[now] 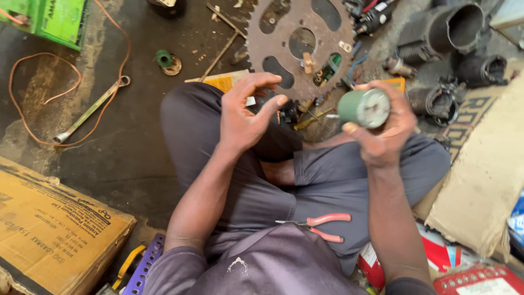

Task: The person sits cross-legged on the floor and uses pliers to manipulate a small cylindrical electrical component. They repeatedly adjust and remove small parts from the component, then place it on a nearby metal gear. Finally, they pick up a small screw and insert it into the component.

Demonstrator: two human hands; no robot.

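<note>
In our right hand (385,131), fingers wrapped around it, sits a green cylinder (363,108), above the right knee; its long axis runs left-right, pale round end tilted toward us. Our left hand (245,114) hovers released, just left. Pink-handled pliers (322,225) lie on our lap.

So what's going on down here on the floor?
A person sits cross-legged on a grimy workshop floor among scattered parts. Their right hand grips a small green cylindrical part, its round metal end turned up toward the camera. The left hand is open beside it, fingers curled, holding nothing. Red-handled pliers rest on their lap. A large rusty sprocket lies on the floor just ahead, with a long spanner and a loop of copper wire off to the side.
</note>
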